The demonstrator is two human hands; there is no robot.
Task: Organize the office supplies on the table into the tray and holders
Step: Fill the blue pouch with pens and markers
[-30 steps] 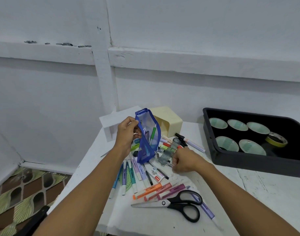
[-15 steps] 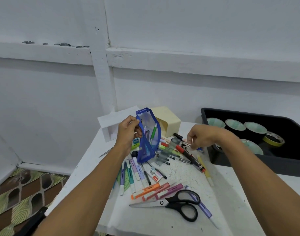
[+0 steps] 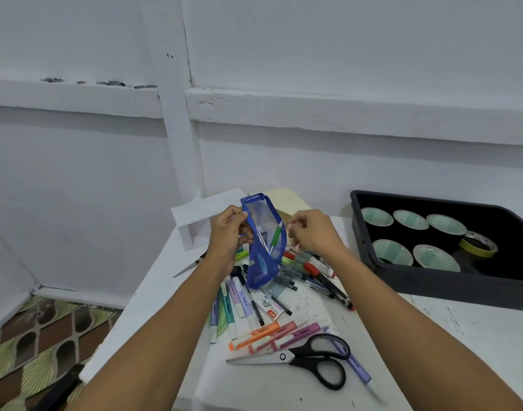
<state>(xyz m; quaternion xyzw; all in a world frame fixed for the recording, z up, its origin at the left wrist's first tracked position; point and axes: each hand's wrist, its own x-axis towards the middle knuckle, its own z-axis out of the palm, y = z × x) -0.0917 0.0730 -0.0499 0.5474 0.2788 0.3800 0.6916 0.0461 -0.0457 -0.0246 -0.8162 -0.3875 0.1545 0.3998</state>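
Nearly vertical blue pouch point(image 3: 261, 262), tip down, left hand point(image 3: 229, 234) pinching

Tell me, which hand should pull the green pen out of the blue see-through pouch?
The right hand, probably: its fingers are by the green plastic pen inside the blue see-through zip pouch, while the left hand grips that pouch.
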